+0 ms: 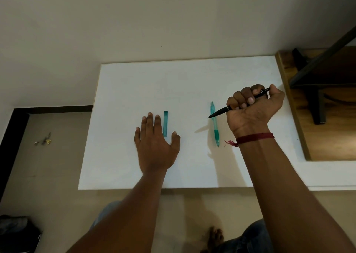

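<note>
A white board (134,83) serves as the tabletop. My right hand (254,108) is raised above its right part and grips a black pen (221,112) in a fist, tip pointing left and slightly down. Under that tip a teal pen (215,129) lies on the board, running near to far. My left hand (156,144) rests flat on the board, palm down with straight fingers. A small teal rectangular case (165,123) lies just right of its fingers, between index finger and thumb, close beside them.
A red thread band (254,138) circles my right wrist. A wooden surface (327,129) with a dark metal frame (316,90) adjoins the board's right side. Small bits of litter (44,140) lie on the floor at left. A dark bag (17,231) sits bottom left.
</note>
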